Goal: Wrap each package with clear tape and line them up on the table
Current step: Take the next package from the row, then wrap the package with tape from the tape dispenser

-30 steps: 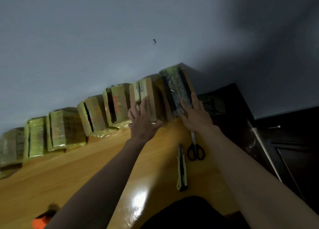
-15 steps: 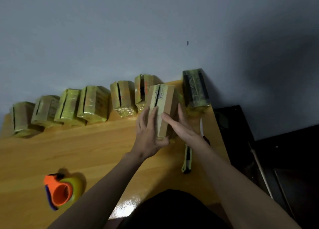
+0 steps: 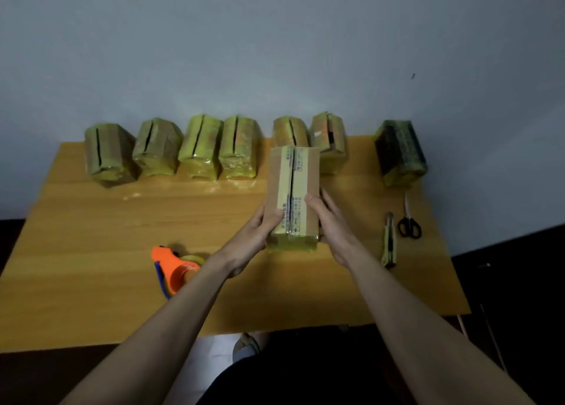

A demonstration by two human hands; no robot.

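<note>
Head view: both hands' fingers now clasp the brown package [image 3: 293, 190]; pulled from row.

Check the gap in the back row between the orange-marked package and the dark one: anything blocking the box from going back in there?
Nothing visible blocks it. The left hand and right hand hold the box in front of the row; the gap shows only bare table. The scissors and utility knife lie nearer, off to the right.

The brown package [image 3: 293, 196] has been pulled out of the row toward the tabletop's near edge, now gripped by both hands, left [image 3: 260, 230] and right [image 3: 331, 224].
</note>
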